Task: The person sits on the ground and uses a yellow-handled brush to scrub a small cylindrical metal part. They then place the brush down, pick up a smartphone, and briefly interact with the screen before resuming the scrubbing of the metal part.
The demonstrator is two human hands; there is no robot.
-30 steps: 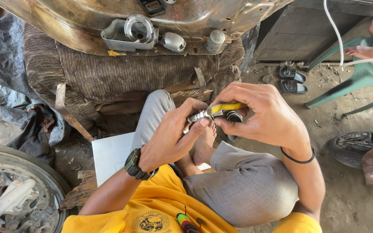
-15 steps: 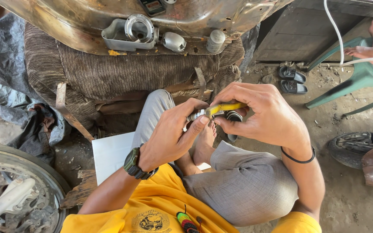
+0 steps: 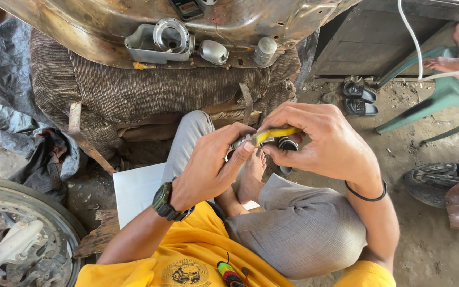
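We see a small silver metal fitting [image 3: 243,141] pinched in the left hand [image 3: 208,167], held in the air over the crossed legs rather than on any surface. A yellow-handled tool [image 3: 273,132], gripped by the right hand [image 3: 330,141], lies nearly level, its long axis running left to right, its tip meeting the fitting. A dark round part [image 3: 288,143] sits tucked behind the right fingers. Fingers hide the tool's tip and most of the fitting.

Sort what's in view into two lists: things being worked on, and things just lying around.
In hand:
left hand
right hand
small metal part
yellow strip

Lying about:
black sandals
green plastic chair
wheel
white sheet
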